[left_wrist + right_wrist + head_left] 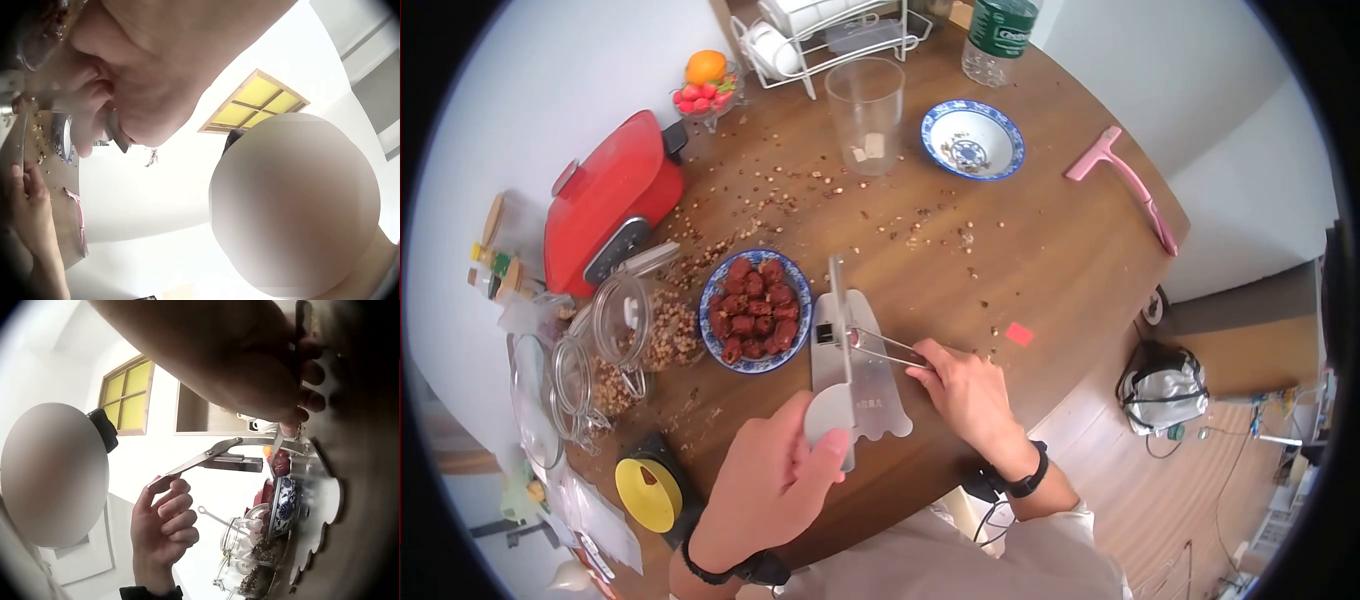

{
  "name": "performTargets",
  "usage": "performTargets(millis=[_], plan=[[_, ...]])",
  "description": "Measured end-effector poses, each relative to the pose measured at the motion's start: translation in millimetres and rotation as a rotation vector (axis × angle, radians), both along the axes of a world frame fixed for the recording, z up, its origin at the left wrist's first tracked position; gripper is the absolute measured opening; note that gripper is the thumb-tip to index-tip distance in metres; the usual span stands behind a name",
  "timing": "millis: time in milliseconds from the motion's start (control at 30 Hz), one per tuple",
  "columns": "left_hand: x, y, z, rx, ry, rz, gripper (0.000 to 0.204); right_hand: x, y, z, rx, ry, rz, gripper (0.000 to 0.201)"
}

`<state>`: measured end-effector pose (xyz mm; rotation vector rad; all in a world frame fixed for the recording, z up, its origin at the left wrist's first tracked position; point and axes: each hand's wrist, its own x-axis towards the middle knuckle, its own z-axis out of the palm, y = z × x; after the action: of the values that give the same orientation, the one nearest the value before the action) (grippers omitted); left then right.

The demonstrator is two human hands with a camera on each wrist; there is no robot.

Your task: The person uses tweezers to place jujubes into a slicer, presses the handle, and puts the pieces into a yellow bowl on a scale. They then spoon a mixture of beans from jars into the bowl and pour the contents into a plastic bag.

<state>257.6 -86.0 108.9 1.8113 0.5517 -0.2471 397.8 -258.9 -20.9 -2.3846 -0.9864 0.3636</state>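
My left hand (775,480) (144,69) grips the handle of a metal lever tool (882,390), whose flat base with a wavy edge lies on the table. In the right wrist view the lever (206,453) slants up to that hand's fingers. Metal tweezers (890,350) are pinched in my right hand (970,395) (269,369), their tips at the middle of the tool. Something small and reddish shows at the tips; its details are too small to tell. Just left of the tool stands a blue-and-white bowl (706,335) of dark red fruit (743,325).
Glass jars (622,325) of small pieces and a red pan (610,205) stand left. Behind are a clear cup (865,100), another patterned bowl (972,140) and a bottle (1000,40). A pink scraper (1135,185) lies right; a yellow bowl (648,495) sits near left. Crumbs dot the table (1050,250).
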Motion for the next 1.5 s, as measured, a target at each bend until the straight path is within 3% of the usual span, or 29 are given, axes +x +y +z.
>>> performTargets(millis=[167, 267, 467, 567, 667, 867, 1067, 1500], plan=[[2.9, -11.8, 5.6, 0.061, -0.038, 0.058, 0.026, 2.3, -5.1, 2.3, 0.034, -0.016, -0.025, 0.017], [0.8, -15.2, 4.3, 0.318, -0.034, 0.003, 0.028, 3.0, -5.6, 2.1, -0.003, -0.001, -0.033, 0.018], [-1.5, -18.5, 5.1, 0.581, 0.083, -0.124, 0.029, 3.4, -5.6, 3.1, -0.022, 0.014, -0.037, 0.018], [0.8, -22.8, -13.0, 0.666, 0.117, -0.21, 0.03, 3.0, -5.8, 3.2, -0.03, 0.02, -0.048, 0.018], [-1.5, -24.9, -24.5, 0.647, 0.233, -0.221, 0.029, 2.7, -4.7, 1.9, -0.03, 0.031, -0.053, 0.018], [-12.2, -28.7, -65.2, 0.736, 0.074, -0.166, 0.03, 0.8, -3.3, 3.8, -0.027, 0.015, -0.021, 0.017], [-7.4, -30.0, -90.7, 0.752, 0.099, -0.153, 0.032, -2.3, -0.7, 5.0, -0.039, -0.018, -0.043, 0.016], [-10.5, -26.1, -81.7, 0.631, 0.01, -0.099, 0.031, -5.2, 0.9, 11.9, -0.103, -0.064, -0.086, 0.017]])
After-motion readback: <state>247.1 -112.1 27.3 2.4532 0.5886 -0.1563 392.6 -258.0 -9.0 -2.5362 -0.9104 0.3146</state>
